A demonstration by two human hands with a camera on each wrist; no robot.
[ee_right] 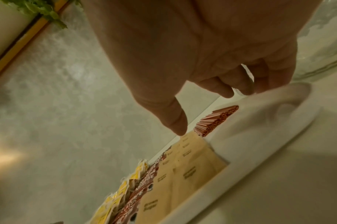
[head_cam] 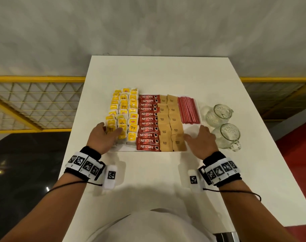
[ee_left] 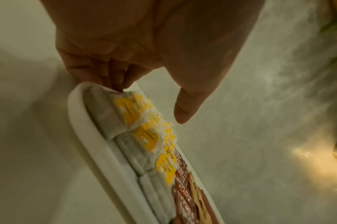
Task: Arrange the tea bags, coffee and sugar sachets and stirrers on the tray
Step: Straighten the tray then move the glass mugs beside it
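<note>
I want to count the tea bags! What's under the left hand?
The left hand rests on the nearest yellow tea bags at the white tray corner. How many lie beneath the palm is hidden.

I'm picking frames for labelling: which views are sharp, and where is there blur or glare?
Head view: sharp, labels on the coffee sachets readable, edges bowed by the wide lens. Left wrist view: dim, the tea bags smeared, warm glare at right. Right wrist view: soft, the tray rim blurred, the stirrers fairly clear.
</note>
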